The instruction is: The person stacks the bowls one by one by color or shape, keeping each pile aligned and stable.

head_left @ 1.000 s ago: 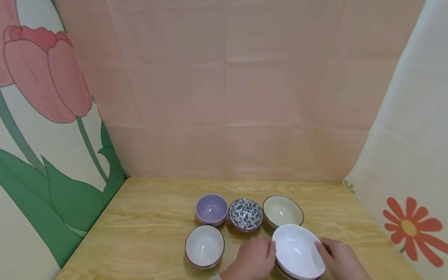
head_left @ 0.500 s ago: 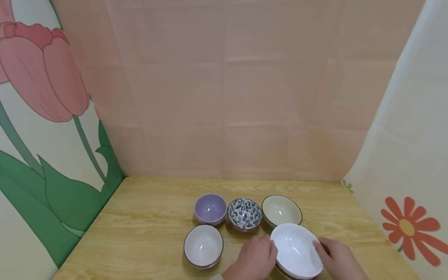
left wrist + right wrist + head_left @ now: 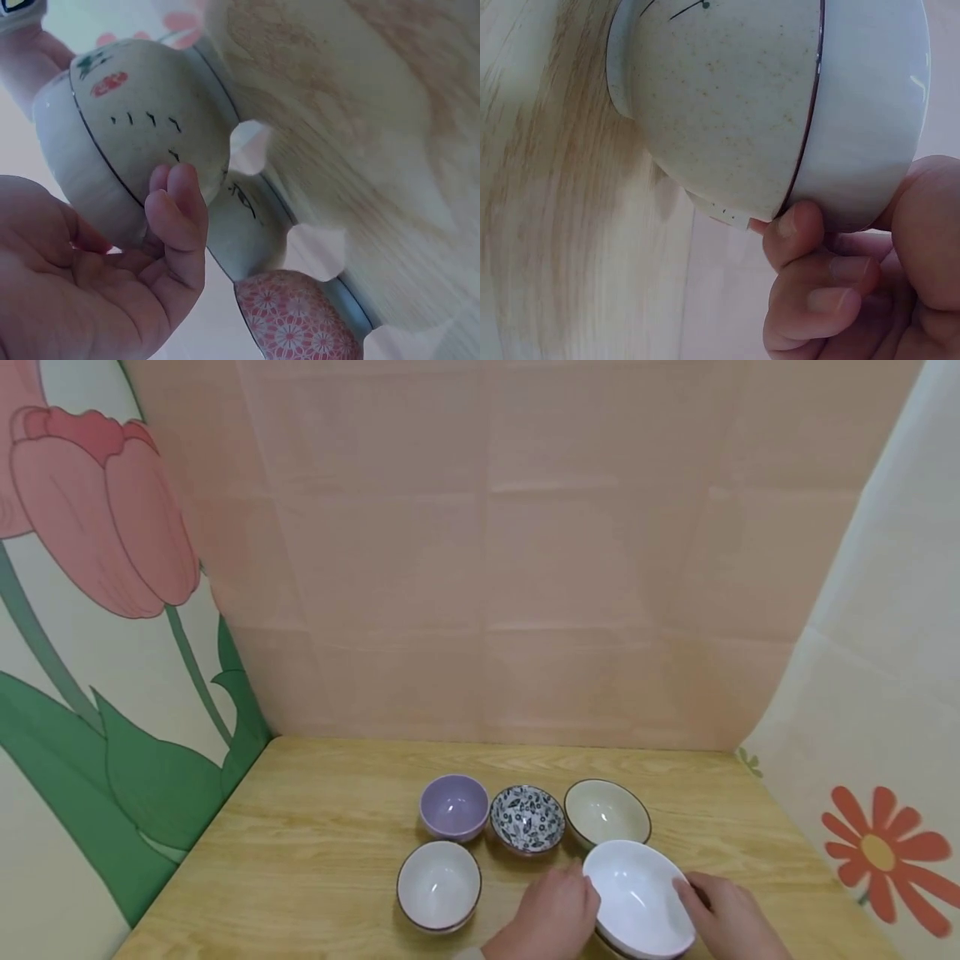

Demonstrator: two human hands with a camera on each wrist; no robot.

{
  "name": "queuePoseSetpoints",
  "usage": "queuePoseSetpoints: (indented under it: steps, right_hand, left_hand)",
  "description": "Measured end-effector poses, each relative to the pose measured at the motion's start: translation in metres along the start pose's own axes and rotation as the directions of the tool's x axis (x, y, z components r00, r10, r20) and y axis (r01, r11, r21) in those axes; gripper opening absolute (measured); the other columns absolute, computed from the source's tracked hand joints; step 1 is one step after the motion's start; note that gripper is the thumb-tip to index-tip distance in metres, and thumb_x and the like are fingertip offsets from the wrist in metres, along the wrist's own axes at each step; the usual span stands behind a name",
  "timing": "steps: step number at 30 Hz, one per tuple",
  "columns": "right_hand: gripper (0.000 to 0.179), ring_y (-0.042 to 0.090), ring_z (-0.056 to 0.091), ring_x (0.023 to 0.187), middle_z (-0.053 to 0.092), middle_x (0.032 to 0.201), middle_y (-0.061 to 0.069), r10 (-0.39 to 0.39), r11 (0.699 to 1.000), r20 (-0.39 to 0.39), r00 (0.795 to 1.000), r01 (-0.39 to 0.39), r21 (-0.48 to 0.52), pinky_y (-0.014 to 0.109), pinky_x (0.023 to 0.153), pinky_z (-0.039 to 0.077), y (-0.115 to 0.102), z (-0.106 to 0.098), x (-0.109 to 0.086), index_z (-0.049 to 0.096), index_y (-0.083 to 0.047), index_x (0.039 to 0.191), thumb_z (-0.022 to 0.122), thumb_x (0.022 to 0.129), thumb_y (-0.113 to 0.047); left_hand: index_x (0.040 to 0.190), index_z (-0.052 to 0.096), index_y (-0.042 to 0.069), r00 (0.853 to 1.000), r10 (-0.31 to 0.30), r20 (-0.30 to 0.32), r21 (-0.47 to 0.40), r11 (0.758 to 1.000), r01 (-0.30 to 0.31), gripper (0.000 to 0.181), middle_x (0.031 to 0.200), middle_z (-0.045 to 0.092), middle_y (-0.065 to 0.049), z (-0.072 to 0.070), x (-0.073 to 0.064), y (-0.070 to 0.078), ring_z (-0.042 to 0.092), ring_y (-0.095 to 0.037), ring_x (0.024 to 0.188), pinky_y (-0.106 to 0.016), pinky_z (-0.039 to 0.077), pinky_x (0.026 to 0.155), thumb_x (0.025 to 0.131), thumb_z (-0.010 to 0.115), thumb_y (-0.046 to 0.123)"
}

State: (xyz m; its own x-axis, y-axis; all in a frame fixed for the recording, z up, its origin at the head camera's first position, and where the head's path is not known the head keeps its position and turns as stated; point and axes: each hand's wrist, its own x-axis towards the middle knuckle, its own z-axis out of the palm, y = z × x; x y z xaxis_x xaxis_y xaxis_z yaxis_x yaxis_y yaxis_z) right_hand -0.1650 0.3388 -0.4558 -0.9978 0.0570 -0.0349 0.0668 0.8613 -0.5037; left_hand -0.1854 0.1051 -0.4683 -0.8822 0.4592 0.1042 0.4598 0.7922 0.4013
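Observation:
A plain white bowl (image 3: 637,897) sits nested in a speckled cream bowl (image 3: 727,97) with a dark rim, at the front right of the table. At the white bowl's left side, my left hand (image 3: 551,910) grips it, fingers curled in below the rim. My right hand (image 3: 727,914) pinches the opposite side, thumb at the rim and fingers underneath. The left wrist view shows red and green painting and small dark marks on the cream bowl's outside, with my left fingertips against it near its rim.
Behind stand a purple bowl (image 3: 453,808), a blue-and-white floral bowl (image 3: 527,819) with a red patterned outside, and a cream bowl (image 3: 606,812). An off-white bowl (image 3: 438,887) with a brown rim stands left of my hands. Printed cloth walls enclose the wooden table (image 3: 315,843).
My left hand has shifted slightly right and now overlaps a little more of the white bowl's left side. My right hand and the bowls stay in place.

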Motion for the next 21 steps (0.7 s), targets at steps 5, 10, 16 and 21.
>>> queuePoseSetpoints:
  steps: [5, 10, 16, 21]
  right_hand:
    - [0.022, 0.016, 0.057, 0.075, 0.070, 0.086, 0.004, 0.002, 1.000, -0.013, 1.000, -0.002, -0.021, 0.032, 0.067, 0.050, 0.0000, -0.0006, -0.0007, 0.072, -0.002, 0.101, 0.059, 0.100, -0.019]
    - [0.026, 0.017, 0.061, 0.078, 0.072, 0.090, 0.008, -0.003, 1.000, -0.002, 1.000, 0.003, -0.022, 0.037, 0.071, 0.054, 0.0024, -0.0002, -0.0008, 0.072, 0.000, 0.105, 0.057, 0.101, -0.021]
    - [0.029, 0.019, 0.065, 0.083, 0.073, 0.096, 0.012, -0.008, 1.000, 0.005, 1.000, 0.008, -0.015, 0.042, 0.076, 0.057, 0.0033, -0.0003, -0.0005, 0.071, 0.003, 0.109, 0.058, 0.101, -0.022]
    - [0.030, 0.019, 0.066, 0.085, 0.074, 0.098, 0.011, -0.004, 1.000, -0.004, 1.000, 0.004, -0.017, 0.044, 0.079, 0.057, 0.0026, 0.0003, -0.0005, 0.072, 0.002, 0.110, 0.058, 0.101, -0.023]
  left_hand:
    - [0.103, 0.067, 0.006, 0.999, -0.020, 0.041, 0.011, 1.000, 0.019, 0.034, 0.088, 0.061, 0.001, 0.0018, 0.0033, 0.0012, 0.059, -0.009, 0.077, -0.026, 0.053, 0.072, 0.103, 0.046, 0.033]
    - [0.087, 0.064, 0.010, 0.999, -0.004, 0.046, 0.007, 1.000, 0.003, 0.033, 0.080, 0.054, 0.003, 0.0019, 0.0046, 0.0011, 0.054, -0.008, 0.069, -0.025, 0.051, 0.064, 0.103, 0.045, 0.031]
    - [0.086, 0.064, 0.009, 0.999, -0.001, 0.041, 0.009, 1.000, 0.000, 0.034, 0.080, 0.055, 0.002, 0.0017, 0.0051, 0.0021, 0.054, -0.009, 0.069, -0.026, 0.051, 0.064, 0.103, 0.044, 0.031]
    - [0.094, 0.064, 0.007, 0.998, -0.033, 0.049, 0.010, 0.999, 0.033, 0.033, 0.080, 0.055, 0.001, 0.0030, 0.0054, 0.0028, 0.054, -0.010, 0.071, -0.026, 0.052, 0.067, 0.103, 0.044, 0.032]
